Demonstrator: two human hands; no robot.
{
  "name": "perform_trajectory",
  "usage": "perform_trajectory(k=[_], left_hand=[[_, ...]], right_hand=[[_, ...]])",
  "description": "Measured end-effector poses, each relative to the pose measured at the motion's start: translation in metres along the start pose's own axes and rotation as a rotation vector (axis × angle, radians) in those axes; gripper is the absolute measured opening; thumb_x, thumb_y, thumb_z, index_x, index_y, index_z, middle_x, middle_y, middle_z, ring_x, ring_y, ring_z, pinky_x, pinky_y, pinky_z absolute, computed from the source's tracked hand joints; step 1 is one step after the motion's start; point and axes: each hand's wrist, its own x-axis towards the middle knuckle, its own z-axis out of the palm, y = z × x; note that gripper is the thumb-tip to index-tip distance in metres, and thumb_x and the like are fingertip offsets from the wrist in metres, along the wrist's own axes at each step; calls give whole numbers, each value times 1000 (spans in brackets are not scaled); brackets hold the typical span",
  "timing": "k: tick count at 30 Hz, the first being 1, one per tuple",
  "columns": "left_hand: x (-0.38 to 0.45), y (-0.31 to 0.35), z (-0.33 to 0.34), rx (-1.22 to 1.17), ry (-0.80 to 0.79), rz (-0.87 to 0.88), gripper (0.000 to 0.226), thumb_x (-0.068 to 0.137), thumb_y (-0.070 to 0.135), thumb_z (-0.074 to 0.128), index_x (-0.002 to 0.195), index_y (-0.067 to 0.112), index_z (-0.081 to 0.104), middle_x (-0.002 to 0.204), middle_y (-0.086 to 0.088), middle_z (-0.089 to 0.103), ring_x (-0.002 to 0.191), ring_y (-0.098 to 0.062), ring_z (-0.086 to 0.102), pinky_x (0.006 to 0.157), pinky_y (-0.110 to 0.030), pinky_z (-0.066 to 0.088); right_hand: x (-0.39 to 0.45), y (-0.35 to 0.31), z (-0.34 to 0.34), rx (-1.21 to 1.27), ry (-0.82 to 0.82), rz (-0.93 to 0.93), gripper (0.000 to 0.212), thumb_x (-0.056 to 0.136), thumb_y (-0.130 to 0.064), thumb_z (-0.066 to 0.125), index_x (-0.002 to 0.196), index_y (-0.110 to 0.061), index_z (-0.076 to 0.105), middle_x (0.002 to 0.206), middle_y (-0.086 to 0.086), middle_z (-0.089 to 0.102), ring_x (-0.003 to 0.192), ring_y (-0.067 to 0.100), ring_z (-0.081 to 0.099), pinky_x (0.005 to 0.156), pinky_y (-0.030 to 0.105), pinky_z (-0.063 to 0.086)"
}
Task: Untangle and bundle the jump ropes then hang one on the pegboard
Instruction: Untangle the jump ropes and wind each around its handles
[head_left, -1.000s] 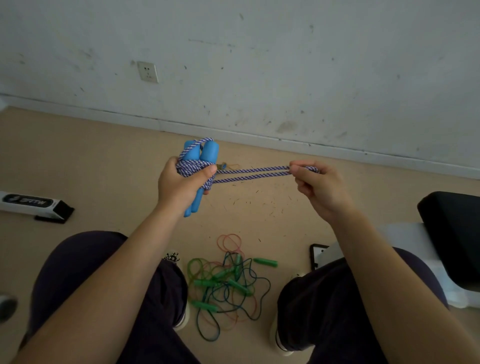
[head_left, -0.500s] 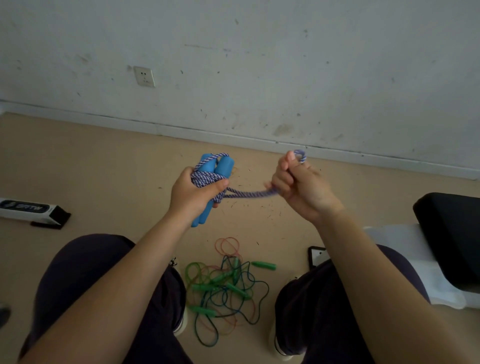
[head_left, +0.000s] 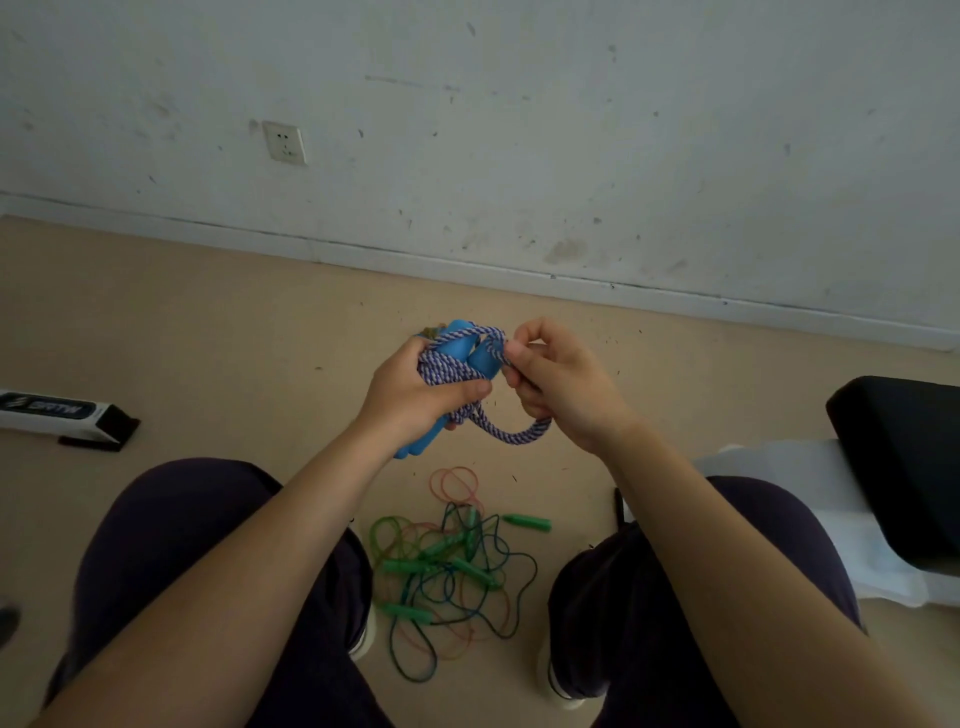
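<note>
My left hand (head_left: 415, 395) grips a blue-handled jump rope (head_left: 457, 358), its two blue handles side by side with purple-and-white braided cord wound around them. Right beside the handles, my right hand (head_left: 556, 384) pinches the free end of that cord at their top. A slack loop of cord (head_left: 511, 434) hangs between both hands. On the floor between my feet lies a tangled heap of thin jump ropes (head_left: 452, 566) with green handles and green, blue and orange cords. No pegboard is in sight.
A white and black box (head_left: 57, 415) lies on the floor at left. At right is a black seat (head_left: 904, 457) over white plastic (head_left: 779, 483), with a dark phone edge (head_left: 618, 506) beside my right knee. The wall with a socket (head_left: 284, 142) stands ahead.
My right hand has moved left from a stretched-out pull to the top of the handles, carrying the cord end with it. The taut cord has gone slack into a hanging loop.
</note>
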Motion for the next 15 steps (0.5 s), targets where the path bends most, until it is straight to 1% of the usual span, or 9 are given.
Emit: perform_trajectory(k=[2, 4, 6, 8, 10, 12, 14, 15], left_hand=[[-1, 0, 2, 11, -32, 10, 45, 66, 22, 94, 97, 23, 62, 77, 0, 73, 54, -17, 69, 47, -28, 53], [-2, 1, 5, 22, -55, 24, 43, 67, 24, 93, 97, 24, 62, 74, 2, 73, 52, -18, 68, 47, -27, 52], [-2, 3, 6, 14, -55, 26, 42, 67, 24, 92, 97, 24, 62, 74, 3, 73, 52, -18, 68, 47, -27, 51], [-2, 4, 6, 6, -52, 26, 42, 67, 25, 92, 97, 23, 63, 74, 1, 74, 52, -19, 68, 47, -28, 52], [-3, 5, 6, 3, -66, 24, 44, 67, 25, 93, 98, 22, 62, 75, 0, 74, 52, -20, 68, 47, -28, 53], [-4, 6, 7, 4, -95, 23, 45, 67, 24, 93, 99, 21, 62, 76, 0, 74, 53, -20, 69, 47, -29, 53], [-6, 6, 8, 20, -112, 20, 44, 67, 25, 93, 98, 21, 61, 75, 2, 75, 53, -20, 70, 47, -28, 53], [-6, 6, 8, 22, -114, 15, 44, 67, 25, 93, 97, 22, 61, 74, 3, 74, 54, -20, 70, 47, -28, 54]], right_hand=[[2, 1, 0, 15, 8, -34, 9, 102, -7, 48, 93, -8, 46, 65, 7, 53, 40, 9, 31, 39, 19, 23], [3, 3, 1, -36, 65, -61, 10, 100, -8, 52, 91, -11, 49, 63, 6, 57, 39, 10, 33, 38, 19, 25], [5, 8, 5, -214, 173, -117, 14, 97, -11, 58, 86, -18, 52, 62, 4, 62, 40, 10, 40, 39, 22, 31], [7, 13, 9, -411, 313, -199, 18, 94, -15, 64, 82, -25, 54, 63, 4, 63, 47, 8, 48, 46, 23, 37], [7, 17, 9, -523, 414, -291, 13, 91, -15, 67, 85, -21, 57, 68, 7, 60, 56, 7, 49, 51, 20, 38], [8, 17, 6, -613, 471, -410, 6, 89, -9, 68, 88, -12, 63, 80, 6, 56, 67, 9, 49, 59, 14, 38], [8, 16, 2, -667, 477, -491, 6, 86, -2, 69, 91, -6, 69, 91, 8, 54, 78, 8, 49, 66, 8, 39], [8, 16, 2, -681, 465, -505, 7, 86, 0, 69, 91, -5, 71, 92, 9, 54, 79, 6, 48, 67, 7, 39]])
